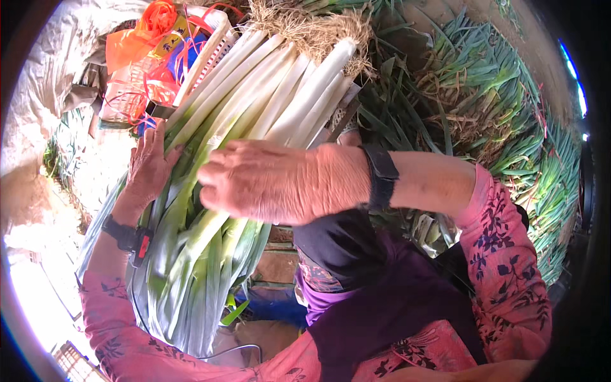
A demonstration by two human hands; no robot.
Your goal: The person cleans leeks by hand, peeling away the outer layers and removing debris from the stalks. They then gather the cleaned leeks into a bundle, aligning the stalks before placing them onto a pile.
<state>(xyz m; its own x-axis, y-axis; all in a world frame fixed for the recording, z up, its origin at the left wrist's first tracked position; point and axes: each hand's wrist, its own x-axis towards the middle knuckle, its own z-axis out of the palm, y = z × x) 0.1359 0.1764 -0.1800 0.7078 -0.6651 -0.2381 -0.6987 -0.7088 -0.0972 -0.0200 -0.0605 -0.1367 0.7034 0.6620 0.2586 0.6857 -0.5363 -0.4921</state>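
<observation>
A big bundle of leeks (299,95) lies slantwise before me, its roots at the far end and its green leaves hanging toward me. My left hand (149,162) rests along the left edge of the bundle with fingers stretched and a little apart. Above the middle of the stalks is my right hand (280,181), back upward and fingers curled closed. Its palm and thumb are hidden, so whatever it may grip does not show. Dark bands sit on both wrists.
Beyond my left hand stands a plastic basket (121,95) with red ribbons and an orange bag (143,38). Heaped leeks (484,83) fill the far right and right side. Pale sheeting (51,83) hangs at the left. My dark-clad knee (340,245) is below the right wrist.
</observation>
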